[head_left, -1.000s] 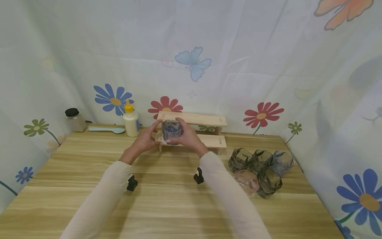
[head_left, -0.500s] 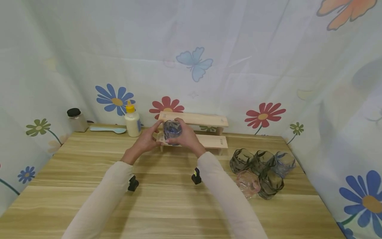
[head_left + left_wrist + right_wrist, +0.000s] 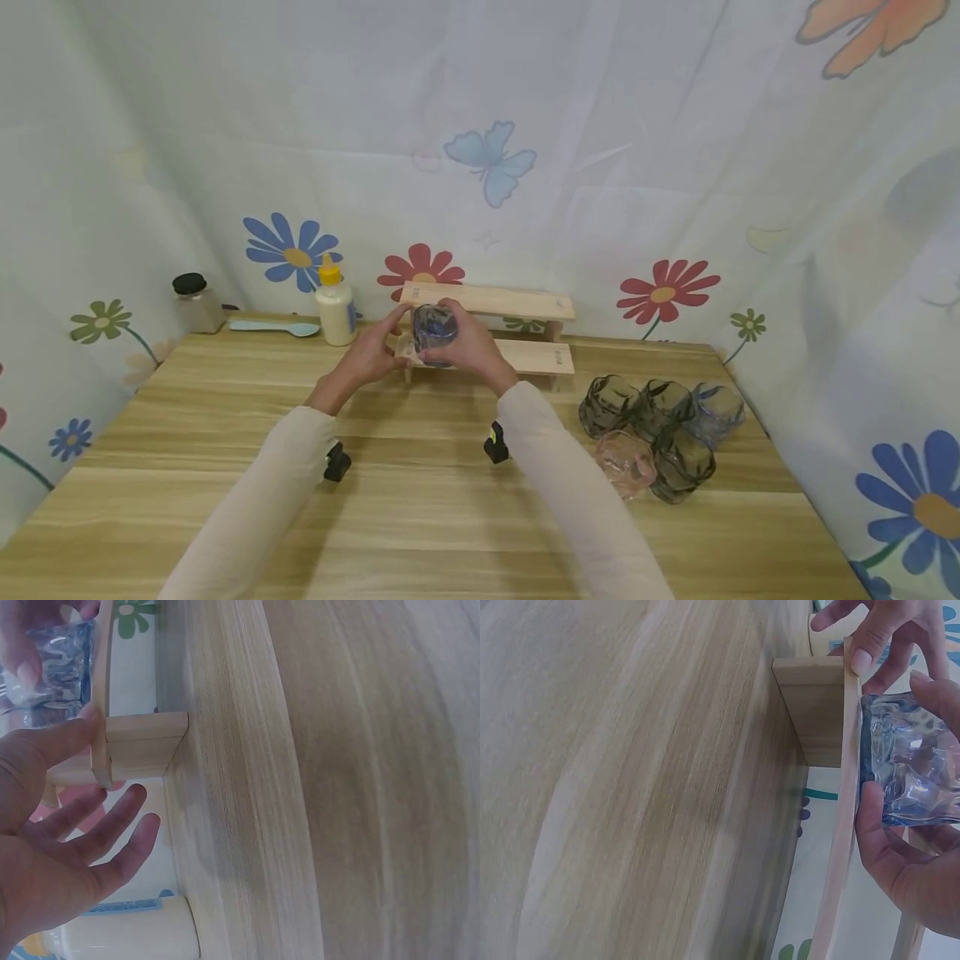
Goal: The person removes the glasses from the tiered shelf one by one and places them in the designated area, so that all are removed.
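Observation:
In the head view, my right hand [image 3: 474, 340] grips a bluish clear glass [image 3: 433, 327] near the left end of a two-tier wooden shelf [image 3: 536, 357]. The right wrist view shows the glass [image 3: 907, 761] with its base against the lower board, thumb and fingers on opposite sides of it. My left hand [image 3: 367, 354] pinches the left end of that lower board, its thumb at the board's edge beside the glass. Its other fingers [image 3: 127, 859] are spread apart behind the shelf end in the left wrist view.
Several wavy glasses stand at the right: dark grey ones [image 3: 609, 407], a bluish one [image 3: 717, 408] and a pink one [image 3: 625, 462]. Left of the shelf are a yellow-capped bottle [image 3: 337, 315], a pale blue spoon [image 3: 273, 327] and a black-lidded jar [image 3: 199, 308]. A flowered curtain [image 3: 570, 208] hangs behind.

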`<state>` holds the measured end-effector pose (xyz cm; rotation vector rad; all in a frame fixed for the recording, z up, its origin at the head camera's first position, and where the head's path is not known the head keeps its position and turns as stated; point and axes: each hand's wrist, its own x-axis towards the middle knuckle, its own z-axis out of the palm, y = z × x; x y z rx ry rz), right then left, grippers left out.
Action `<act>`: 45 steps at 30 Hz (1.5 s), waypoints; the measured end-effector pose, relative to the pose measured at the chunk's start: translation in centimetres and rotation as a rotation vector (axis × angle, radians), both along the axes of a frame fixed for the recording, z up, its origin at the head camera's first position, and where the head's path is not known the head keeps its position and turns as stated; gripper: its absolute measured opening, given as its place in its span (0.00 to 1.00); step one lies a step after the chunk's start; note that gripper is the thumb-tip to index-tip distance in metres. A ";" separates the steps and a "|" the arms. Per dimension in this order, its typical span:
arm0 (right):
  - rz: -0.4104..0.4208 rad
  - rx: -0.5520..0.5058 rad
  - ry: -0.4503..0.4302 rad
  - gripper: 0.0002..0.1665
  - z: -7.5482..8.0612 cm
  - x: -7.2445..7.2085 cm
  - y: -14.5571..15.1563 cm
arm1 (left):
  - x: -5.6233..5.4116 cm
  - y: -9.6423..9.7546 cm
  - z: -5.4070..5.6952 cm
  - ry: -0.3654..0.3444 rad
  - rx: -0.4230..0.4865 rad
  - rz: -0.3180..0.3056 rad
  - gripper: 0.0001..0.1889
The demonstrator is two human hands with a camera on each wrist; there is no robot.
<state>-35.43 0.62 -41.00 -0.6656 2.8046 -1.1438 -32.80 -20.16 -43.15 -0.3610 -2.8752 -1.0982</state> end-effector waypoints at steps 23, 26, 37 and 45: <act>-0.040 0.016 0.029 0.53 0.9 0.7 3.3 | -0.3 0.3 0.0 -0.019 -0.012 0.002 0.52; -0.048 0.014 0.030 0.53 1.4 0.8 4.0 | -0.2 0.3 0.0 -0.022 -0.009 0.001 0.52; -0.036 0.019 0.002 0.54 2.8 1.6 7.1 | -0.4 0.4 0.2 -0.026 -0.024 0.004 0.52; -0.056 0.026 -0.003 0.55 3.8 2.6 9.6 | -0.5 0.3 0.0 -0.024 -0.025 0.006 0.52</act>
